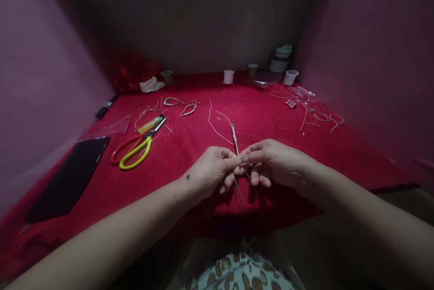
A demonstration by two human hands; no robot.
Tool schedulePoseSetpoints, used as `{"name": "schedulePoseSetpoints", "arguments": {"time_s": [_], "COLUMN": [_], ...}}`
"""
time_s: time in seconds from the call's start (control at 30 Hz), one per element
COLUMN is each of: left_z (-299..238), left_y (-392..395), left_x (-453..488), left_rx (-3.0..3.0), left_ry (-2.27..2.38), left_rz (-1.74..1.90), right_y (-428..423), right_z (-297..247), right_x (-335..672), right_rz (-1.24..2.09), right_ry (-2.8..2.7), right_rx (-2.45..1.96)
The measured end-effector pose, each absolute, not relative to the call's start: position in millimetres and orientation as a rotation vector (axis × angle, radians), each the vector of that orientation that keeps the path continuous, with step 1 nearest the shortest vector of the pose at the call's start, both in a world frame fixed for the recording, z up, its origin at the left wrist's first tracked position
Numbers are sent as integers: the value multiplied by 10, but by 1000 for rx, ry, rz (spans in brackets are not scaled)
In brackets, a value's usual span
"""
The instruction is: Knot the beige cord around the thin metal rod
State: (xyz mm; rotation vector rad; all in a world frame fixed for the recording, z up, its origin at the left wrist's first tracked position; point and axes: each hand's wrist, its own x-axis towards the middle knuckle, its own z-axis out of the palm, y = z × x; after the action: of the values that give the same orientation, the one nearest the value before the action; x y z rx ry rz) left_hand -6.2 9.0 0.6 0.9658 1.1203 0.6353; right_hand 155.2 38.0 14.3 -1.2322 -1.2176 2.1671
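Near the front edge of the red cloth, a braided cord bracelet (233, 133) points away from me, its far part white and its near part greenish. My left hand (220, 165) pinches the near end of the cords between thumb and forefinger. Close against it, my right hand (262, 160) is closed on the same cords, fingertips nearly touching the left ones. Several loose thin strands (240, 195) hang from the fingers towards me. A thin white thread (217, 130) loops out to the left of the braid. The exact grip point is hidden by the fingers.
Scissors (139, 145) with red and yellow handles lie left, near a black flat pouch (69, 181). Two finished-looking bracelets (189, 109) lie farther back. Thread spools (228, 77) and a lidded jar (280, 58) stand at the back. Tangled cords (322, 118) lie right.
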Motion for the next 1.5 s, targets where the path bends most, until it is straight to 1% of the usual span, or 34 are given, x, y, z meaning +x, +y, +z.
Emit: {"name": "schedulePoseSetpoints", "arguments": {"time_s": [0.33, 0.57, 0.77, 1.03, 1.33, 1.5], "left_z": [20, 25, 23, 23, 57, 74], "left_y": [91, 61, 1, -15, -1, 28], "left_x": [-72, -68, -42, -23, -19, -39], "left_rx": [979, 978, 1002, 1079, 1099, 1098], "left_ry": [1119, 1115, 1135, 1201, 1242, 1264], "left_rz": [614, 632, 672, 664, 629, 585], "right_y": [395, 397, 426, 448, 523, 516], "right_z": [220, 171, 171, 173, 140, 130], "right_x": [1486, 1500, 1499, 1484, 1507, 1461], "right_rz": [2231, 2048, 2012, 1972, 2095, 2097], "right_ry": [-1125, -1295, -1469, -1504, -1509, -1485], "right_rx": [-1355, -1385, -1464, -1514, -1459, -1422]}}
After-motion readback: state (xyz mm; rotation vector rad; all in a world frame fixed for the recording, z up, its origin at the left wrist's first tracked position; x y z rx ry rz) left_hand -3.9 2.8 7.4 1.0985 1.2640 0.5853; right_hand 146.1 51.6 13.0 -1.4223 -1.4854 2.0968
